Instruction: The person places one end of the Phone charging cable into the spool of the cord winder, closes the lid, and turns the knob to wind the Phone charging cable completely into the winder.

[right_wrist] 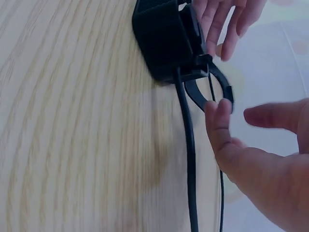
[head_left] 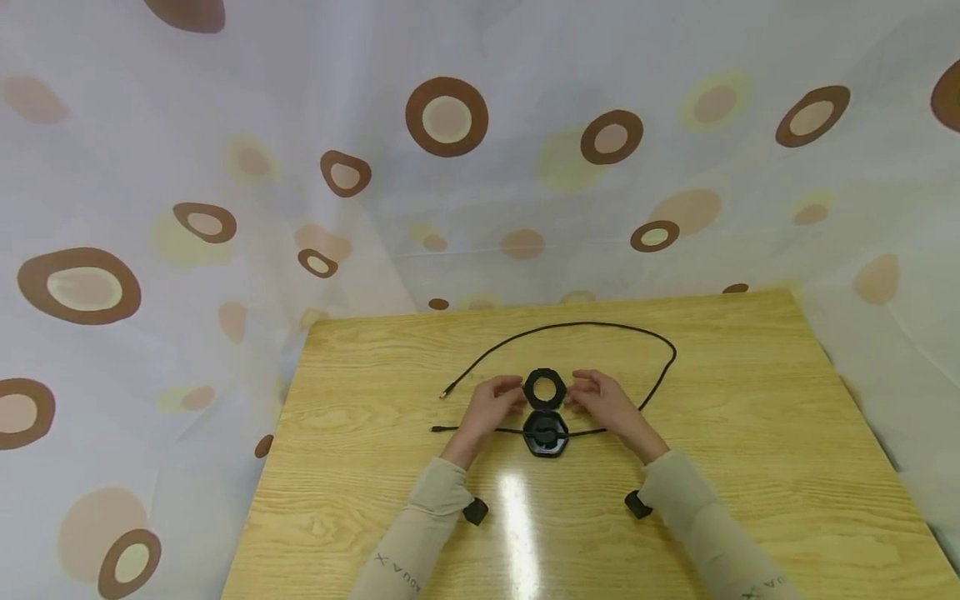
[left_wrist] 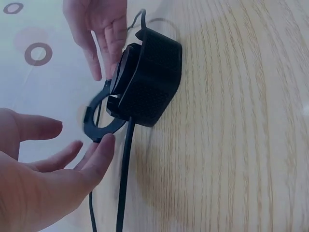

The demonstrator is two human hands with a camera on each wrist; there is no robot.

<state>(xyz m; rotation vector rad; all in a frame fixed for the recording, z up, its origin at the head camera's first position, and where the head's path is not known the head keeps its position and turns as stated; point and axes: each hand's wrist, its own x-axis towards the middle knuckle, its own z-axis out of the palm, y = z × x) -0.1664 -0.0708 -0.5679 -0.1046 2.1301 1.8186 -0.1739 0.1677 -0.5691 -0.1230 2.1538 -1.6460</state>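
A black hexagonal case [head_left: 546, 448] sits on the table with its ring-shaped lid [head_left: 530, 390] swung out on the far side. A black cable [head_left: 591, 323] passes across the case and loops behind it. My left hand [head_left: 492, 407] is at the lid's left side; in the left wrist view its fingertips [left_wrist: 107, 145] are at the ring's edge, thumb apart. On the opposite side is my right hand [head_left: 606, 402], whose fingertips [right_wrist: 223, 107] meet the ring in the right wrist view, thumb also apart. Neither hand curls round anything.
Both cable ends, a plug [head_left: 446, 392] and a second plug [head_left: 437, 429], lie left of the case. The wooden table [head_left: 360, 500] is bounded at the back and sides by a spotted white curtain [head_left: 510, 200]. Dark wrist devices [head_left: 637, 504] hang by the sleeves.
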